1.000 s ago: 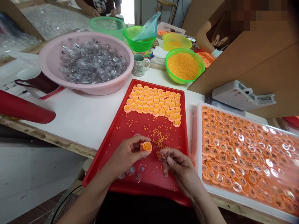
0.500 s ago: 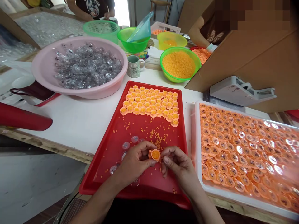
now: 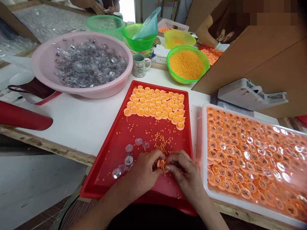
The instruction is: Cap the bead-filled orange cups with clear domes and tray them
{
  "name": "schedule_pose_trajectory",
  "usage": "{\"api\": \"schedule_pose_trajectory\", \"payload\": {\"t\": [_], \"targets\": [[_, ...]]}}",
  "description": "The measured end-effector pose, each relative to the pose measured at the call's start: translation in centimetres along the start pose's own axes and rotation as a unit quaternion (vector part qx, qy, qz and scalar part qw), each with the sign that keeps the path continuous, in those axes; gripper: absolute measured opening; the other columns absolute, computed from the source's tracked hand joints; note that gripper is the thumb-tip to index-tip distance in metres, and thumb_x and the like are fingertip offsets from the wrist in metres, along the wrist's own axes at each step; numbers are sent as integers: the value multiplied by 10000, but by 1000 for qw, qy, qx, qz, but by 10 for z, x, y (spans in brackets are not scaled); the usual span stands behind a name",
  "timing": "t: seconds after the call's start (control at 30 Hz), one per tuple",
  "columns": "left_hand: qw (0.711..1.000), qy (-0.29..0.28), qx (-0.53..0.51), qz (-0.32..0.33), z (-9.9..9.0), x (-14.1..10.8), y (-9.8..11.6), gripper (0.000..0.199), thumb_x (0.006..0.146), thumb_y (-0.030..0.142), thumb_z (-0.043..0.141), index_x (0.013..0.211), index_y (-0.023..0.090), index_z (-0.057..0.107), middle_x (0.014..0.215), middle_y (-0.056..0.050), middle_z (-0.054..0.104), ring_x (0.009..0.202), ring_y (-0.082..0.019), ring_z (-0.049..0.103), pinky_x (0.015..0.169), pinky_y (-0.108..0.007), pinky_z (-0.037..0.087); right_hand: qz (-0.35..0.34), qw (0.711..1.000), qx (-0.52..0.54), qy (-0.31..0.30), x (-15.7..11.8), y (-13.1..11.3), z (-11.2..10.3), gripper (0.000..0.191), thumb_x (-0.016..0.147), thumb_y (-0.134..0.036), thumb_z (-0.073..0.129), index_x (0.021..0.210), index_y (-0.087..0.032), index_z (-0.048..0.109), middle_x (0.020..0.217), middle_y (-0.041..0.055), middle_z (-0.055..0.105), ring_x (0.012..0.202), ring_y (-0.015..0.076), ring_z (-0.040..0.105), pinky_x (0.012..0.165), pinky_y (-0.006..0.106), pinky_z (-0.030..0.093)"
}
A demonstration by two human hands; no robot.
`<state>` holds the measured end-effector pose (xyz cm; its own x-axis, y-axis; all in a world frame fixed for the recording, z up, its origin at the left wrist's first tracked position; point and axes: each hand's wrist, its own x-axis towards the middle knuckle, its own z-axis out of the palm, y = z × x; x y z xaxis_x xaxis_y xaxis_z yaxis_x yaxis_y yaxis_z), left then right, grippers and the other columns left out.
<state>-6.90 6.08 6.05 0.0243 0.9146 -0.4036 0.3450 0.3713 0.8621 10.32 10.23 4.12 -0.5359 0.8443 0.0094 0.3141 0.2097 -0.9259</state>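
Note:
Over the near part of a red tray (image 3: 112, 137), my left hand (image 3: 147, 167) pinches a small orange toy cup (image 3: 161, 164) from the left. My right hand (image 3: 183, 167) is closed on the cup's right side, thumb and fingertips at its rim. The cup is tilted, and the fingers partly hide it; whether a clear lid is on it I cannot tell. Several clear round lids (image 3: 129, 160) lie on the tray left of my hands. Loose orange pellets (image 3: 162, 140) are scattered just beyond. Rows of filled orange cups (image 3: 152, 101) stand at the tray's far end.
A clear bin (image 3: 203, 150) of lidded orange cups stands at right. A pink basin (image 3: 96, 92) of clear lids is at left, a mug (image 3: 139, 65) beside it. A green bowl (image 3: 177, 76) holds orange pellets. Cardboard (image 3: 263, 60) rises at right; two people work beyond.
The cup has tipped from its open mouth facing me to an edge-on tilt. My right fingers have closed in on its rim, and both hands sit slightly lower.

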Motion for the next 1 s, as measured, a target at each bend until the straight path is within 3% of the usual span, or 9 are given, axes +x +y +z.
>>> {"api": "schedule_pose_trajectory", "payload": {"t": [0.1, 0.23, 0.3, 0.43, 0.7, 1.0], "targets": [[1000, -6, 9, 24, -3, -2, 5, 133, 822, 108, 564, 854, 216, 636, 823, 18, 651, 809, -164, 616, 741, -264, 477, 44, 998, 44, 12, -4, 2, 5, 80, 913, -187, 620, 848, -233, 630, 788, -18, 613, 708, 129, 578, 636, 236, 451], [995, -17, -59, 82, -9, -7, 13, 311, 787, 74, 615, 1050, 238, 645, 993, 22, 689, 930, -154, 629, 859, -253, 474, 78, 988, 118, 69, -8, 4, 11, 56, 896, -205, 640, 867, -237, 604, 766, -32, 622, 689, 130, 596, 635, 237, 475], [992, -13, -94, 87, -8, -8, 12, 305, 790, 105, 657, 1064, 238, 649, 997, 24, 694, 936, -149, 634, 860, -235, 479, 73, 985, 128, 93, -10, 3, 14, 55, 899, -200, 637, 883, -241, 605, 773, -35, 628, 698, 126, 613, 638, 229, 487], [988, 51, -107, 94, 2, -9, 2, 202, 822, 117, 660, 990, 230, 669, 911, 40, 708, 873, -125, 656, 821, -202, 494, 47, 983, 128, 119, -13, 1, 19, 80, 908, -175, 626, 910, -254, 617, 815, -35, 629, 724, 115, 633, 638, 208, 503], [973, 122, -35, 194, 11, -14, -4, 246, 856, 100, 641, 1056, 243, 655, 1091, 19, 731, 1002, -112, 685, 905, -174, 503, -1, 979, 109, 173, -16, -6, 20, 157, 876, -97, 635, 906, -251, 636, 808, -32, 636, 727, 107, 633, 632, 183, 526], [967, 102, -31, 232, 9, -14, 0, 191, 902, 93, 567, 1014, 239, 619, 1011, 20, 717, 1008, -115, 676, 891, -172, 502, -14, 983, 76, 165, -19, -5, 22, 157, 896, -93, 596, 916, -249, 605, 813, -30, 604, 716, 109, 602, 620, 198, 503]]}}
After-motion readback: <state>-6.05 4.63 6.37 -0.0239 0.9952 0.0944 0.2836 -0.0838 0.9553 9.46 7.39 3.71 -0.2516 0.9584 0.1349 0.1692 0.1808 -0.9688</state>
